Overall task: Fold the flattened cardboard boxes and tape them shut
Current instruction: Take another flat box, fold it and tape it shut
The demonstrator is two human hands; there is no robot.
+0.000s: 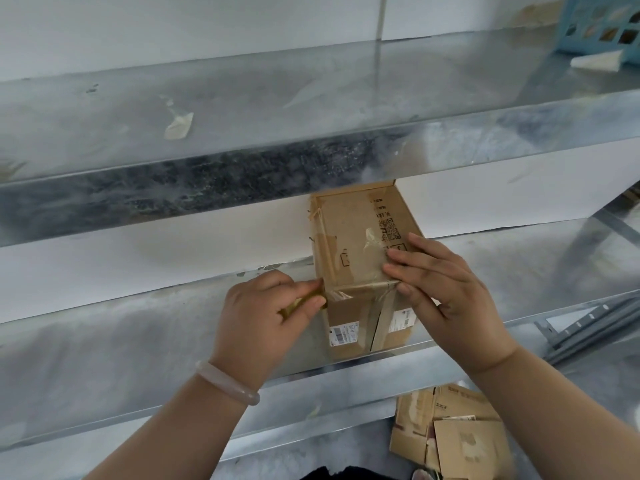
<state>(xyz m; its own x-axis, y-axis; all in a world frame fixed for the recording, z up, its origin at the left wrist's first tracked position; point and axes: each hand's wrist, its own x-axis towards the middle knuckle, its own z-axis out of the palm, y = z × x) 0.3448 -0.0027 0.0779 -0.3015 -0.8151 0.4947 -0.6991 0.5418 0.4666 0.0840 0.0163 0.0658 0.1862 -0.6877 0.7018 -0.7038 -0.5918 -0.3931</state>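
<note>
A folded brown cardboard box [356, 244] stands on the lower metal shelf [138, 334], with clear tape across its top and down its near face. My right hand [446, 292] presses flat on the box's near top right edge, fingers straight over the tape. My left hand [263, 313] is at the box's near left corner and pinches a yellowish strip of tape [304, 301] between thumb and fingers. A pale bracelet sits on my left wrist.
An upper metal shelf [311, 109] juts out above the box. A blue plastic basket [599, 26] stands at its far right. Several flattened cardboard boxes [450, 431] lie on the floor at the lower right. Grey metal brackets [588, 323] lie to the right.
</note>
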